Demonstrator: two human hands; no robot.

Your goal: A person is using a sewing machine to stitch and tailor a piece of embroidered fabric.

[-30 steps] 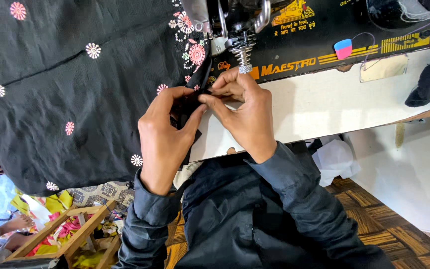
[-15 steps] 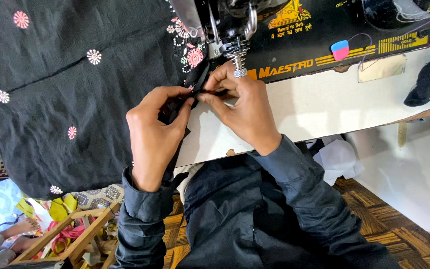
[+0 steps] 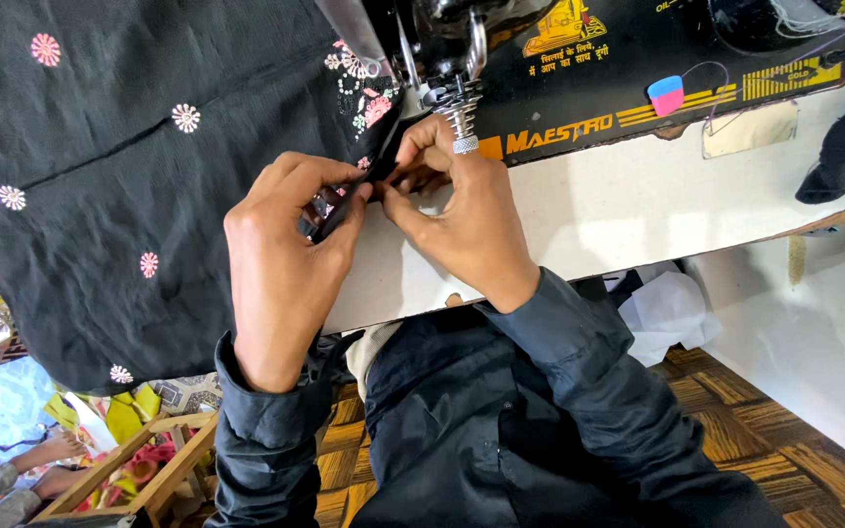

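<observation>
A black fabric [image 3: 129, 176] with small pink and white embroidered flowers spreads over the left of the white sewing table [image 3: 638, 205]. My left hand [image 3: 281, 259] pinches a folded edge of this fabric near its floral border. My right hand [image 3: 457, 210] grips the same edge from the other side, fingertips touching the left hand's, just below the needle and presser foot [image 3: 452, 98] of a black sewing machine [image 3: 618, 68]. The part of the fabric between my fingers is mostly hidden.
A blue and pink chalk piece [image 3: 666, 95] lies on the machine base. Dark cloth [image 3: 838, 161] sits at the table's right end. White cloth [image 3: 672, 308] lies on the wooden floor below. A wooden frame [image 3: 149, 469] and another person's hands [image 3: 46, 464] are at lower left.
Both hands have stayed joined on the fabric edge, shifting slightly toward the needle. The fingers have tightened their pinch on the fold.
</observation>
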